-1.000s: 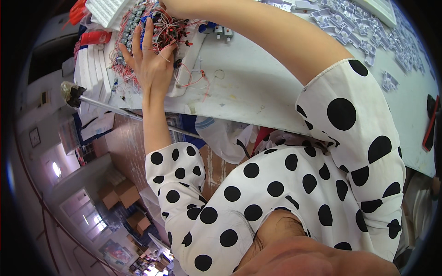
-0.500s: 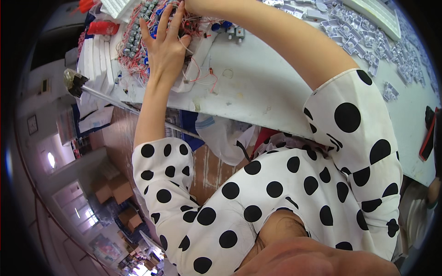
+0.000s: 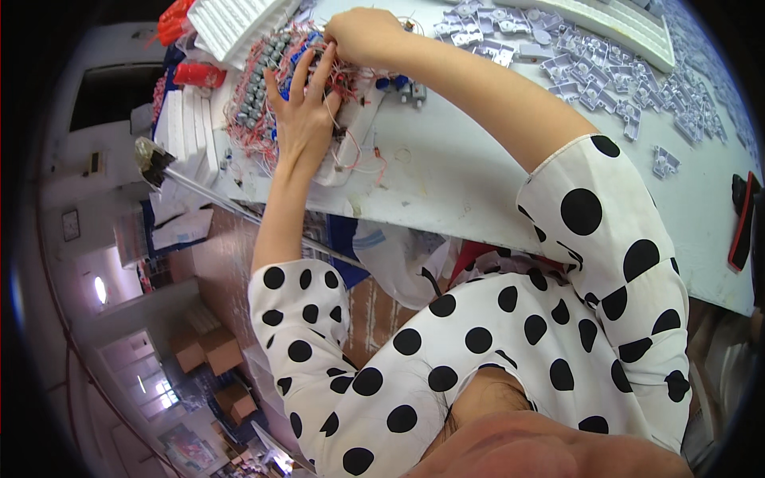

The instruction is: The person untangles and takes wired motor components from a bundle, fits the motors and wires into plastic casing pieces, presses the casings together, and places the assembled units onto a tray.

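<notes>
A heap of small grey motors (image 3: 253, 97) with red and white wires lies at the table's far left. Over its right part my left hand (image 3: 307, 111) rests with its fingers spread, the tips among the wires. My right hand (image 3: 362, 36) reaches across from the right to the heap's far side. Its fingers are bent together close to the left fingertips; what they hold, if anything, is hidden. Blue-ended parts (image 3: 390, 83) lie right of the heap, by a white foam strip (image 3: 348, 147) with loose wires.
Many pale plastic housings (image 3: 590, 72) are scattered over the table's (image 3: 446, 159) far right. White foam trays (image 3: 235, 28) stand at the back left, near a red package (image 3: 199, 75). A red and black tool (image 3: 743, 223) lies at the right edge. A metal bar (image 3: 211, 191) runs along the left edge.
The whole view has shifted, so the table and heap sit lower and more of the far side shows. My hands stay at the heap, the left one still spread.
</notes>
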Tool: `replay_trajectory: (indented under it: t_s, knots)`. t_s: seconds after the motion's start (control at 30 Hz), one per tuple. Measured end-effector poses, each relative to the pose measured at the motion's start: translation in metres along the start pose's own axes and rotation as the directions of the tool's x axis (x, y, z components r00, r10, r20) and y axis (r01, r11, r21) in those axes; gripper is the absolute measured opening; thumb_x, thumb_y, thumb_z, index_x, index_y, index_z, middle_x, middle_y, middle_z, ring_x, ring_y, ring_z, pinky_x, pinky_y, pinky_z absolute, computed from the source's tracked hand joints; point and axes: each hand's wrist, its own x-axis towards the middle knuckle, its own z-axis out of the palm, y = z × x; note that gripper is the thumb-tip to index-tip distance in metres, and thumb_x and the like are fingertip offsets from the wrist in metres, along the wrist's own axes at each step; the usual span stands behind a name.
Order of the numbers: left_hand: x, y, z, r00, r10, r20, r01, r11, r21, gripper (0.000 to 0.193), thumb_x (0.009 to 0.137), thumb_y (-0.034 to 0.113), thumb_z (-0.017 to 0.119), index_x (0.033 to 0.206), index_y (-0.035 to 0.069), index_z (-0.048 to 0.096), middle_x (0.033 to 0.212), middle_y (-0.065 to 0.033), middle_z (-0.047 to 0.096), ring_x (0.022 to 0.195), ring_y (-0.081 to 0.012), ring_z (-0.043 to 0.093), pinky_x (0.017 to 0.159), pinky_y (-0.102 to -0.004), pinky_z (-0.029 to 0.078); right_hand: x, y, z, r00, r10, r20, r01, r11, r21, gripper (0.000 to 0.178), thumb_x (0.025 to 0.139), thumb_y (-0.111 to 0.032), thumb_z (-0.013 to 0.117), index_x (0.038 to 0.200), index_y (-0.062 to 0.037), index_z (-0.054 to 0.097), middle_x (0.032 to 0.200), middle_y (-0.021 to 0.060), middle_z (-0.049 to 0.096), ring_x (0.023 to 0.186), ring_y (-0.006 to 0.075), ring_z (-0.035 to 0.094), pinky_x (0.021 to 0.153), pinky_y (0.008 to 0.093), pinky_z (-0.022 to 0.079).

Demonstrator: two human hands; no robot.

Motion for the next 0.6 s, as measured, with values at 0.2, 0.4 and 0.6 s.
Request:
replay_trajectory:
  t_s: [0.2, 0.4, 0.6]
  knots:
    - [-0.013, -0.005, -0.001, 0.972, -0.062, -0.227, 0.025, 0.986, -0.164, 0.005, 0.082, 0.018, 0.075, 0.083, 0.018, 0.07, 0.152, -0.0015, 0.048, 0.144, -0.0284, 0.035, 0.12, -0.0632, 0.01, -0.013, 0.003, -0.014, 0.999, -0.03, 0.036, 0.025, 0.992, 0.125, 0.023, 0.08, -0.023, 0.067, 0.099, -0.0138, 0.077, 0.088, 0.0109, 0.075, 0.086, 0.0313, 0.071, 0.076, 0.0436, 0.055]
    - [-0.021, -0.002, -0.026, 0.963, -0.242, -0.117, 0.152, 0.849, -0.506, 0.013, 0.079, 0.011, 0.079, 0.09, 0.016, 0.073, 0.136, -0.0024, 0.063, 0.143, -0.0326, 0.039, 0.12, -0.0567, 0.017, -0.021, 0.011, -0.026, 0.985, -0.109, 0.13, 0.087, 0.983, 0.164, 0.02, 0.081, -0.023, 0.069, 0.096, -0.0133, 0.077, 0.086, 0.0103, 0.074, 0.081, 0.0294, 0.07, 0.075, 0.0414, 0.055]
    - [-0.028, 0.006, -0.034, 0.694, -0.718, 0.045, 0.206, 0.139, -0.969, 0.017, 0.088, -0.002, 0.072, 0.103, 0.003, 0.065, 0.111, -0.0111, 0.073, 0.117, -0.0224, 0.064, 0.116, -0.0452, 0.032, -0.038, 0.018, -0.042, 0.944, -0.239, 0.227, 0.21, 0.967, 0.147, 0.013, 0.086, -0.017, 0.07, 0.097, -0.0133, 0.076, 0.091, 0.0073, 0.074, 0.088, 0.027, 0.068, 0.081, 0.0392, 0.053]
